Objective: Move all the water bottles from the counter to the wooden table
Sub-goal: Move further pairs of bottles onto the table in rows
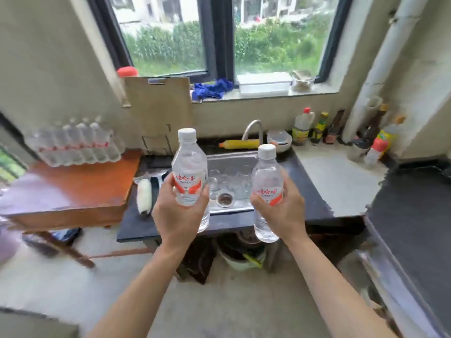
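My left hand (179, 215) grips a clear water bottle (189, 172) with a white cap and red label, held upright in the air before the sink. My right hand (280, 213) grips a second, similar water bottle (266, 189), also upright, a little lower and to the right. Both bottles hang over the front edge of the dark counter (310, 198). The wooden table (73, 191) stands at the left, and several water bottles (78, 142) are lined up at its far side, blurred.
A steel sink (231, 181) with a tap (252, 129) sits behind the hands. Sauce bottles (314, 128) and jars crowd the back right of the counter. A cardboard sheet (158, 113) leans on the wall. A bucket (241, 254) stands under the counter.
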Action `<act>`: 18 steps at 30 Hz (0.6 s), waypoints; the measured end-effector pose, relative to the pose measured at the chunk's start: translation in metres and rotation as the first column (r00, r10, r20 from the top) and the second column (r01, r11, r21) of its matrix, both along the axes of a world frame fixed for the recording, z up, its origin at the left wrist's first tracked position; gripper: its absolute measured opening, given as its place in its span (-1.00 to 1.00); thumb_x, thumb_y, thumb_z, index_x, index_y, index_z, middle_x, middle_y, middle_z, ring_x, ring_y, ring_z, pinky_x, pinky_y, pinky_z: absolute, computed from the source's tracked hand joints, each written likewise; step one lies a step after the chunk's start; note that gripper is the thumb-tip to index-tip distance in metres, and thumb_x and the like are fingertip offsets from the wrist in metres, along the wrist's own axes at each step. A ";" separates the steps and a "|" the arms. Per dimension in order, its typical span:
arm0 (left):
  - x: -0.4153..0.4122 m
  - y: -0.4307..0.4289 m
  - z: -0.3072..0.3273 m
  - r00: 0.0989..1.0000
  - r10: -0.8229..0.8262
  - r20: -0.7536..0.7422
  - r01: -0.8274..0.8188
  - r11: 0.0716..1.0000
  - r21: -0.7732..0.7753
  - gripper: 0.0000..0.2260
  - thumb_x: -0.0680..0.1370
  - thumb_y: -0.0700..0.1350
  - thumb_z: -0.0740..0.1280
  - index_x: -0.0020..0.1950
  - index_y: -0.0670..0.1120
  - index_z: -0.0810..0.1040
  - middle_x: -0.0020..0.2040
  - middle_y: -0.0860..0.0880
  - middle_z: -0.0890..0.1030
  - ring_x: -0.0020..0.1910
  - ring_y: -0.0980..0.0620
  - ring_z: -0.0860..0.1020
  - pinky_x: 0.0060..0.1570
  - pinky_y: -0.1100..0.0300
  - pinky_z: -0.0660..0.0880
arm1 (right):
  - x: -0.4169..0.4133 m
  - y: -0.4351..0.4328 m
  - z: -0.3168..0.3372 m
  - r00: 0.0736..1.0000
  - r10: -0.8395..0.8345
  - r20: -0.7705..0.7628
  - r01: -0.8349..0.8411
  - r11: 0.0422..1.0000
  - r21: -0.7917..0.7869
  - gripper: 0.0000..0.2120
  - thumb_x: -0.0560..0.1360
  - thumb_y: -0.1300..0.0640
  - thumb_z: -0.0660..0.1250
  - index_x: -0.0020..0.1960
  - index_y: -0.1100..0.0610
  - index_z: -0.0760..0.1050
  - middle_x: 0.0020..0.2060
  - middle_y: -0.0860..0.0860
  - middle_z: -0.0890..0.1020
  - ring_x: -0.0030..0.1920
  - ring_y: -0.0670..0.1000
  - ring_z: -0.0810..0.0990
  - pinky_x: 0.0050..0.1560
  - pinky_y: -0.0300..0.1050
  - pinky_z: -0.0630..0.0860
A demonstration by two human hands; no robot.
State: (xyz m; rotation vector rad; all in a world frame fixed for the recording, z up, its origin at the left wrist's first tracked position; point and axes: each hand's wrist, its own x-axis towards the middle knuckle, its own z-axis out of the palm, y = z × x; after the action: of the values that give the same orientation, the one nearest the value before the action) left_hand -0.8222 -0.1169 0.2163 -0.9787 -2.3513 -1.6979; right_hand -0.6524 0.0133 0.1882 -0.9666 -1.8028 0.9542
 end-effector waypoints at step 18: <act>-0.388 -0.134 -0.039 0.850 0.494 0.184 -0.492 0.869 -0.057 -0.46 0.35 0.04 0.62 0.25 -0.06 0.54 0.04 0.05 0.64 -0.05 0.05 0.61 0.09 0.05 0.58 | -0.470 -0.081 -0.042 0.900 0.426 0.089 -0.422 0.905 -0.059 -0.38 0.30 -0.08 0.58 0.32 -0.30 0.51 -0.14 -0.31 0.68 -0.11 -0.28 0.65 -0.06 -0.39 0.53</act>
State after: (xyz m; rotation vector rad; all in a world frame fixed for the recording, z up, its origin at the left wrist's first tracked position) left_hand -1.2099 -0.2512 0.1769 -0.1683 -2.4347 -1.6225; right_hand -1.1219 -0.0679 0.1459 -0.6604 -2.1387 1.2265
